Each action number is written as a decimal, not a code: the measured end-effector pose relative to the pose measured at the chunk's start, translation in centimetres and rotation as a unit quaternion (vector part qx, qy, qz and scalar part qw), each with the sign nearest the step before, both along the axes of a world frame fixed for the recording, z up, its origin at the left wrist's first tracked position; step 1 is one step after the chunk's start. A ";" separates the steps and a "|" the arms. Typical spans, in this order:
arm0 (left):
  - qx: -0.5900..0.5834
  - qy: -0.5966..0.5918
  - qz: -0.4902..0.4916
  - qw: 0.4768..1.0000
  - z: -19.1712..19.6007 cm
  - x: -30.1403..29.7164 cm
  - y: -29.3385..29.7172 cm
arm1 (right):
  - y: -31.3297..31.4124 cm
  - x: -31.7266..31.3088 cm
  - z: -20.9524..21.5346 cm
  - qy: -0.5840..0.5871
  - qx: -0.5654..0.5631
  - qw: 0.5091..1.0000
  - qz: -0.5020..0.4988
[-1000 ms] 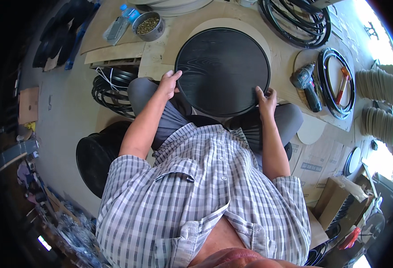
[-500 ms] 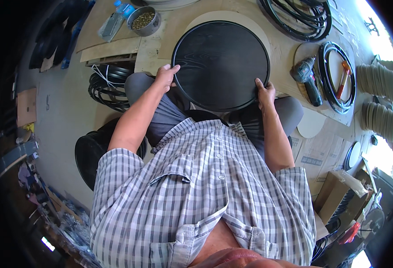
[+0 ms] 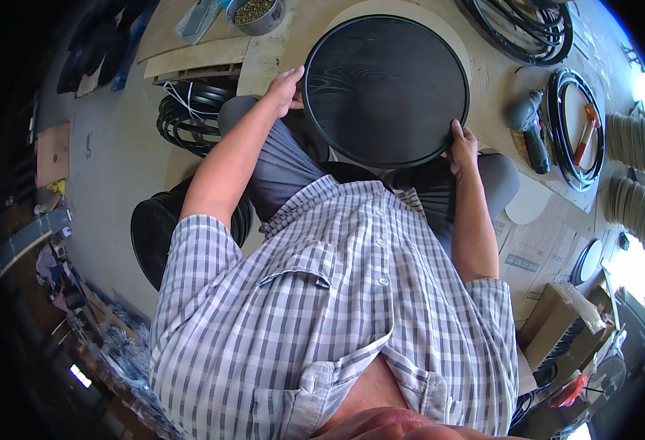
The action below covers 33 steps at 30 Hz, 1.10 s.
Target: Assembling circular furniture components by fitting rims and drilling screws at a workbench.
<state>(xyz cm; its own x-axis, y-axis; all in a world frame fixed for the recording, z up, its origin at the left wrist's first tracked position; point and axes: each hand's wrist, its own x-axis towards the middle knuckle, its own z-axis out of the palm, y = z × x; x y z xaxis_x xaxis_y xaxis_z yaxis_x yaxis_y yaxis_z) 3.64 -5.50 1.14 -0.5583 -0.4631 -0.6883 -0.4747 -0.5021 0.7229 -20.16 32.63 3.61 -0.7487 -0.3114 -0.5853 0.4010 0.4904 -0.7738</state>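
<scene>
A large round black mesh disc with a dark rim lies on a round pale wooden board in front of my knees. My left hand grips the disc's left rim. The lower right rim is held by my right hand. I sit on a low black stool, and my checked shirt fills the lower part of the view.
A grey power drill lies right of the disc beside a coil of black hose holding an orange-handled tool. More black coils sit on the floor at left. A metal bowl of small parts stands at top. Stacked round discs at right; a cardboard box lower right.
Both hands stay on the disc's rim. The view has shifted slightly, with the disc a little higher and more to the right in the picture.
</scene>
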 end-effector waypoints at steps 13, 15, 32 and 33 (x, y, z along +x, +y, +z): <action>-0.147 -0.063 -0.100 0.982 1.3 -4.6 -2.5 | -0.1 -0.1 -1.5 -0.005 -0.031 0.999 -0.041; -0.171 -0.070 -0.115 0.976 0.7 -4.4 -3.0 | -0.1 -0.3 -2.2 0.034 -0.056 0.998 -0.021; -0.035 -0.004 0.093 0.995 3.5 2.1 13.2 | 0.6 5.4 -1.1 -0.090 -0.160 0.979 -0.087; 0.005 -0.012 0.124 0.992 2.3 3.1 14.7 | 0.0 6.3 -0.6 -0.101 -0.199 0.970 -0.094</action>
